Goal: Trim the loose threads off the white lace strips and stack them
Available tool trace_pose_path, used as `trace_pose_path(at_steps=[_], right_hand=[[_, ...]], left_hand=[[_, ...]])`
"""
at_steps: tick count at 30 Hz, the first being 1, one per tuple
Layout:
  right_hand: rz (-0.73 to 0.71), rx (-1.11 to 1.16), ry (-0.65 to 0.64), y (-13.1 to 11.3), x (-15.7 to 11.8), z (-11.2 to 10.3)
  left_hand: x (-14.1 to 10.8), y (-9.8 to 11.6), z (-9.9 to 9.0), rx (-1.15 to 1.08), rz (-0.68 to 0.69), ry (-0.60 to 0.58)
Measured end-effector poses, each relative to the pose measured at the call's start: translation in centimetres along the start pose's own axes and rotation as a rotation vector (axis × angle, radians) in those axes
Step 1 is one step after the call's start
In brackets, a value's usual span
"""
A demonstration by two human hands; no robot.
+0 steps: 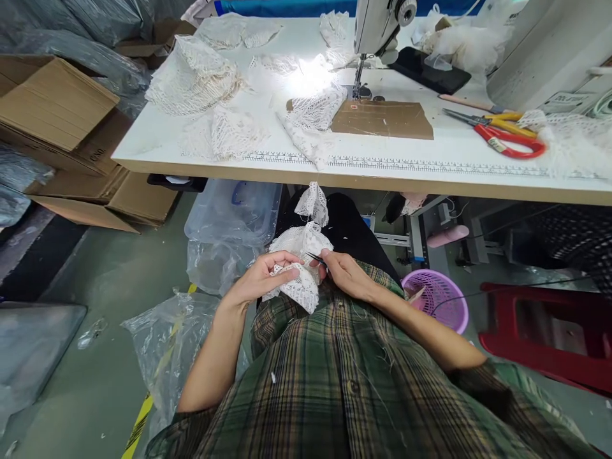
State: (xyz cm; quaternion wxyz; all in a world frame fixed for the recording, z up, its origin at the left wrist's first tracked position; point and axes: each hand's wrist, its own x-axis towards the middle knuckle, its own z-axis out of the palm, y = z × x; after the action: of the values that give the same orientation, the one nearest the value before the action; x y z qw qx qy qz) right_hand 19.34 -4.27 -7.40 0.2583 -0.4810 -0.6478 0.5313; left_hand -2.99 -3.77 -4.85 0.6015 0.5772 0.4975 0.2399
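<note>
My left hand point(270, 273) pinches a piece of white lace fabric point(303, 290) between thumb and fingers, above my lap. My right hand point(345, 273) is closed around a small black pointed tool point(315, 257), either tweezers or thread snips; most of it is hidden in the fingers. Its tip points left and lies over the lace, close to my left fingertips. A smaller lace piece point(313, 203) hangs above, seemingly joined by thread to the lace in my hands and to a lace piece point(313, 121) on the sewing table's edge.
A sewing machine point(377, 29) stands on the white table point(157, 137). More lace point(196, 76) lies left; red-handled scissors point(509, 141), yellow-handled pliers point(511, 124) and a black phone-like object point(430, 70) lie right. Below are a plastic bin point(229, 210), purple basket point(442, 293) and red stool point(516, 357).
</note>
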Motion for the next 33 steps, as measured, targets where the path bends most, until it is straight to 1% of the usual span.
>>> trace_pose_path(at_steps=[5,9,12,16,20,24,27,29,30,33], right_hand=[[-0.011,-0.127,-0.012,0.0,0.7,0.2],[-0.062,-0.172,-0.045,-0.3,1.1,0.4],[-0.108,-0.187,-0.018,-0.6,1.6,0.7],[-0.095,-0.209,0.044,-0.5,1.7,0.8],[-0.093,-0.195,0.004,-0.3,0.9,0.7],[-0.143,-0.296,0.005,-0.8,0.8,0.8],[-0.132,-0.375,0.039,-1.1,1.1,1.0],[-0.111,-0.340,0.062,-1.0,1.2,1.1],[-0.110,-0.276,0.051,-0.9,1.2,1.1],[-0.141,0.062,-0.034,-0.8,1.0,1.1]], left_hand=[[-0.1,-0.1,0.2,0.033,0.027,0.087],[-0.2,0.2,0.4,0.026,0.029,0.070],[-0.3,0.5,0.6,0.033,0.020,0.076],[-0.3,0.6,0.7,0.056,0.001,0.116],[-0.1,0.5,0.7,0.000,-0.013,0.126],[0.1,0.5,0.9,-0.026,-0.034,0.108],[0.1,0.4,0.9,-0.011,-0.032,0.107],[0.1,0.3,0.9,-0.010,-0.024,0.116],[0.1,0.2,0.9,-0.017,-0.018,0.121],[0.3,0.2,1.1,-0.090,0.012,0.116]])
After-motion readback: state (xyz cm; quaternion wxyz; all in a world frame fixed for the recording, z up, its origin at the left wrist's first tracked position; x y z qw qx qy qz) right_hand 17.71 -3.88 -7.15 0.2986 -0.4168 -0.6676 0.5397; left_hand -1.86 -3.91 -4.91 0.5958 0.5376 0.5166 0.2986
